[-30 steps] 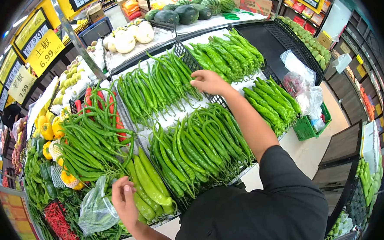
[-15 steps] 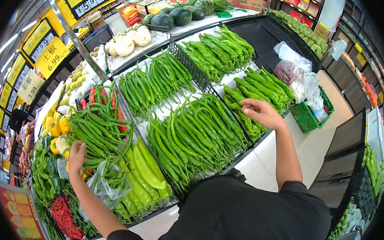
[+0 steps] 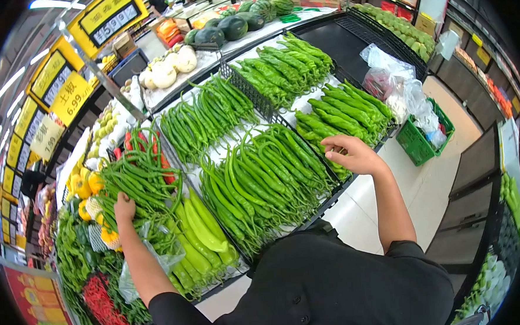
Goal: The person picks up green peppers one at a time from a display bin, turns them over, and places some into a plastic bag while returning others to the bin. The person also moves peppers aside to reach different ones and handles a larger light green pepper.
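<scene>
My left hand (image 3: 125, 209) lies at the near left edge of a loose heap of long green chili peppers (image 3: 140, 177), its fingers curled down against them. Whatever is between those fingers is hidden. Below the wrist, a clear plastic bag (image 3: 137, 275) rests beside pale green peppers (image 3: 202, 230). My right hand (image 3: 353, 154) hovers at the near edge of a row of green peppers (image 3: 351, 113), thumb and fingers apart, holding nothing. Between my hands, long green chili peppers (image 3: 264, 186) lie side by side in a black crate.
Yellow bell peppers (image 3: 80, 185) and small red chilies (image 3: 104, 303) sit at the left. Behind are white gourds (image 3: 164, 74) and watermelons (image 3: 233, 27). A green basket (image 3: 415, 144) with bagged goods stands at the right. A metal post (image 3: 99, 74) rises at the back left.
My left hand has moved right, onto the edge of the loose chili heap. My right hand stays nearly in place, still apart from the peppers. The view has shifted slightly.
</scene>
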A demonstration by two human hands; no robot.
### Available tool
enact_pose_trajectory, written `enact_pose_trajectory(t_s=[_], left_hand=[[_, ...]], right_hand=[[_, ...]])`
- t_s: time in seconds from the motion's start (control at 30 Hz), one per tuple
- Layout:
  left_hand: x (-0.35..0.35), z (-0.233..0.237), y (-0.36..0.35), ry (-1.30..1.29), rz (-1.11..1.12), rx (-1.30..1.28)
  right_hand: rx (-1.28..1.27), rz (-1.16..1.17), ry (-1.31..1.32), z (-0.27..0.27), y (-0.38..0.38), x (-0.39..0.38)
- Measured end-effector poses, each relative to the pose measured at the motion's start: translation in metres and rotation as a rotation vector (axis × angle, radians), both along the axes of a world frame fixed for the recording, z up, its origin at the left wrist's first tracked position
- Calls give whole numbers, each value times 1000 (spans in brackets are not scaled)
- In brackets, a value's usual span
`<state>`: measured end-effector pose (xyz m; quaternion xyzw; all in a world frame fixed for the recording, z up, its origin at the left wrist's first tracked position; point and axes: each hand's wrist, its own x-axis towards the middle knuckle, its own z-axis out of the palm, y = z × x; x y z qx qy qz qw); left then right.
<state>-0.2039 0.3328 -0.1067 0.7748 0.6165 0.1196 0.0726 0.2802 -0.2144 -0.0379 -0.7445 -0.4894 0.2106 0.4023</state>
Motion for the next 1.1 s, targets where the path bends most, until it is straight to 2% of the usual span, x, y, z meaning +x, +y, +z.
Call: enact_pose_trajectory(t_s=[0.07,0.23,0.4,0.5,0.57,0.6,0.63,0.67,0.7,0.73,0.77,0.83,0.93,1.03,1.1], left_hand=[[16,15,-14,63,62,-77],[26,23,-26,41,172,-58],[31,50,-27,-197,181,-170],[14,61,-3,-284,93,-48],[3,67,18,-324,26,215],[-2,77,23,-250,-84,461],[4,97,11,-240,-156,612],[23,129,-25,-354,-130,526],[37,150,-53,-371,-203,610],[60,179,-99,-575,-245,403],[75,184,-120,-791,-374,325],[115,203,-201,-885,-470,180],[162,179,-267,-1028,-742,-7],[195,144,-308,-1122,-841,-272],[211,119,-321,-1147,-856,-315]], right_hand=[[42,10,-30,2,1,-6],[61,96,-174,7,-4,-13],[32,66,-221,10,-18,-17],[14,53,-231,11,-25,-18],[9,60,-236,12,-25,-18],[32,77,-229,10,-22,-17],[55,95,-219,8,-17,-17],[79,114,-209,7,-12,-19],[84,138,-166,9,-6,-24],[89,164,-122,12,3,-31],[94,189,-78,14,13,-38],[169,261,37,13,36,-57],[288,353,163,20,66,-94],[327,455,200,20,80,-123],[290,472,277,13,80,-136]])
